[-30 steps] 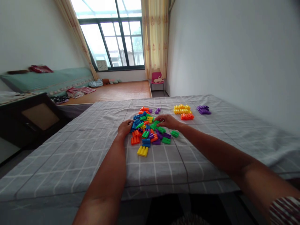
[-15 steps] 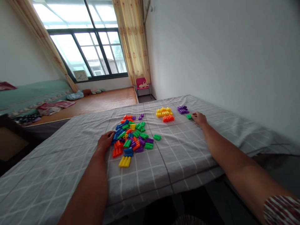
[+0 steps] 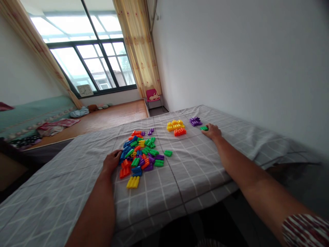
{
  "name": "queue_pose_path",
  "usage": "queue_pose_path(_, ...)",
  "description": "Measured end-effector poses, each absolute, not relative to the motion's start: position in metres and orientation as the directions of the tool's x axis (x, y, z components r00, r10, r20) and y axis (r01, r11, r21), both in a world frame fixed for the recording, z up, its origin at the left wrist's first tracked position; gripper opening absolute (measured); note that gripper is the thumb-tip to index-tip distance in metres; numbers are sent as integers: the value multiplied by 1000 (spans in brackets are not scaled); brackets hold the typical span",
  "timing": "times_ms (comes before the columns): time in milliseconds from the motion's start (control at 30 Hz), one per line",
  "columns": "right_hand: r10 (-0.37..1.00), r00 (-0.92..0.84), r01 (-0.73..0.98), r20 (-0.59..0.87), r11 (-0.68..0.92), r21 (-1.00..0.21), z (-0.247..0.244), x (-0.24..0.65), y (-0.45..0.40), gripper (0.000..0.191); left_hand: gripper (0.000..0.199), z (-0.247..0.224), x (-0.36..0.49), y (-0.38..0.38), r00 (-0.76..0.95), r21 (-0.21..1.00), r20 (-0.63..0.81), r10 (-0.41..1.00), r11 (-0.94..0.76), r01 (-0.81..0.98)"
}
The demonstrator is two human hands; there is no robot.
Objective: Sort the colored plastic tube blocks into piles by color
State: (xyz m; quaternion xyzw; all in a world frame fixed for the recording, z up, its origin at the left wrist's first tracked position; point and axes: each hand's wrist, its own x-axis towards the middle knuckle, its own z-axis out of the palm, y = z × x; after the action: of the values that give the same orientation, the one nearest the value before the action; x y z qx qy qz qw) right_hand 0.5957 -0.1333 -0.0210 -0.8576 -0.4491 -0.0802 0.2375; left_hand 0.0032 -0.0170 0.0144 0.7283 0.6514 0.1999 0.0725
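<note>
Toward the far right of the cloth, my right hand (image 3: pixel 212 131) has its fingertips closed on a green plastic block (image 3: pixel 204 128) shaped like joined tubes. This block is low at the cloth, just in front of a purple block cluster (image 3: pixel 195 121). My left hand (image 3: pixel 112 160) rests against the left side of a mixed pile, beside its blue blocks (image 3: pixel 125 151); the fingers are bent and partly hidden, so their grip is unclear. Orange blocks (image 3: pixel 125 172), green blocks (image 3: pixel 150 142) and purple ones lie jumbled in the pile. A yellow block (image 3: pixel 133 182) lies at its near end.
Yellow blocks (image 3: pixel 175 125) sit grouped with orange blocks (image 3: pixel 180 131) behind it, between pile and purple cluster. A single green block (image 3: pixel 168 153) lies right of the pile. The grey checked cloth (image 3: pixel 159 195) covers the table; a white wall (image 3: pixel 231 61) runs along the right.
The view has shifted slightly, moving most of the scene left and a little down. My right hand stays at the green block beside the purple cluster, and my left hand stays at the pile.
</note>
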Motion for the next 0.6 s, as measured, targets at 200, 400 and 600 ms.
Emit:
queue_pose_path(200,768,534,830,352,-399,-390,-22,597,-138,53,39,16,4,-17,75,368,199,977,-146,918)
queue_pose_path(400,764,538,819,357,-372,-437,-23,599,-138,56,37,14,3,-18,69,379,219,973,-150,913)
queue_pose_path(600,740,563,789,369,-347,-508,-25,602,-134,59,40,12,5,-20,83,411,213,974,-166,896)
